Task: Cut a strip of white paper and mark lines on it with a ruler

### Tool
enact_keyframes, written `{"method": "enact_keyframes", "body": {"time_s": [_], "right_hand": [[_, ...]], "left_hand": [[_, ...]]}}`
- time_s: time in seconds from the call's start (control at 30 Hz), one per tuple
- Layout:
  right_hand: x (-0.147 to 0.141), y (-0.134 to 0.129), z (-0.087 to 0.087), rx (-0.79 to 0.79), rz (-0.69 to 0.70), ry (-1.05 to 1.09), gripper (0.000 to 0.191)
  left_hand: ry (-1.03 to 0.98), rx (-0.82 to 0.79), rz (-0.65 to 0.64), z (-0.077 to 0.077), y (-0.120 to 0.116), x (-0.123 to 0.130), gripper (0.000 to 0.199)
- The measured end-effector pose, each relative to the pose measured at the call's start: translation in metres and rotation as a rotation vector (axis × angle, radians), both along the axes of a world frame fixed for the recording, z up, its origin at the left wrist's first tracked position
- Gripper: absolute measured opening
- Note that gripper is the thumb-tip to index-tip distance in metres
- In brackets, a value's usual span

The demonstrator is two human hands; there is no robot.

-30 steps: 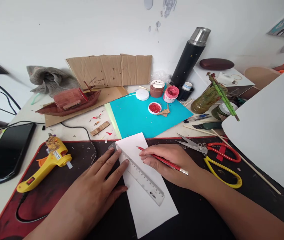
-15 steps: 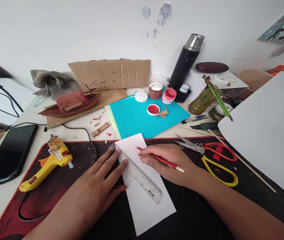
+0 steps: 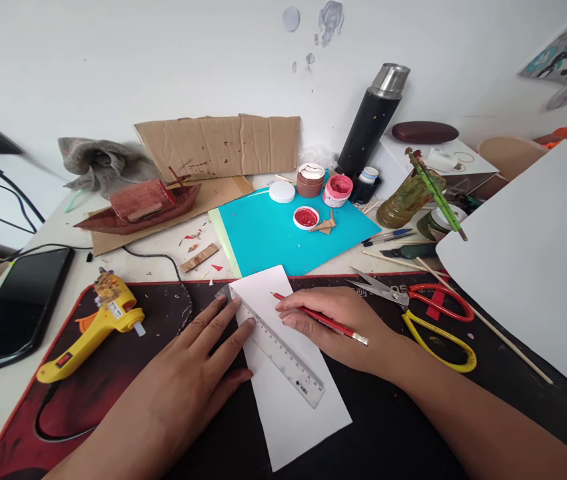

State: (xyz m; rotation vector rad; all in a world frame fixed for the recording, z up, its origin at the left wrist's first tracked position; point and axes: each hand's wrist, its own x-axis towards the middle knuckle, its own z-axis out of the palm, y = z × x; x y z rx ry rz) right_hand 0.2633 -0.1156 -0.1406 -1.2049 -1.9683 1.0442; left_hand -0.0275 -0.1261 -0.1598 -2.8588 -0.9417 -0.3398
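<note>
A clear plastic ruler (image 3: pixel 283 353) lies slantwise across a white strip of paper (image 3: pixel 298 427) on the dark mat. My left hand (image 3: pixel 198 353) rests flat with its fingers spread, the fingertips pressing on the ruler's upper left end. In my right hand (image 3: pixel 328 327) is a red pencil (image 3: pixel 330 323), pinched between thumb and fingers. The pencil's tip points left over the upper part of the paper, right of the ruler; whether it touches the sheet I cannot tell. My right hand rests at the paper's right edge.
Scissors (image 3: pixel 408 300) with red and yellow handles lie at right, a yellow glue gun (image 3: pixel 93 327) at left. Behind are a brown model boat (image 3: pixel 138 207), a blue sheet (image 3: pixel 273 240), paint pots (image 3: pixel 337 191) and a black flask (image 3: pixel 370 120). A large white sheet (image 3: pixel 533 267) stands at far right.
</note>
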Motion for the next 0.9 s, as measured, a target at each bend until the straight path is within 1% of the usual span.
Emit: {"method": "enact_keyframes", "body": {"time_s": [0.13, 0.33, 0.57, 0.9], "right_hand": [[-0.0001, 0.0002, 0.0003, 0.007, -0.003, 0.002, 0.018], [0.0004, -0.0007, -0.0007, 0.012, 0.001, -0.001, 0.019], [0.0004, -0.0008, 0.0004, -0.012, -0.010, 0.002, 0.018], [-0.0003, -0.0002, 0.0007, -0.020, -0.017, 0.020, 0.017]], "left_hand": [[0.004, 0.014, -0.003, 0.0015, 0.0002, 0.0013, 0.054], [-0.017, 0.000, -0.004, -0.0011, -0.0009, 0.0006, 0.054], [0.006, 0.036, -0.012, -0.0025, -0.0004, 0.0011, 0.054], [-0.019, -0.003, 0.000, -0.0026, -0.0016, -0.0018, 0.053]]}}
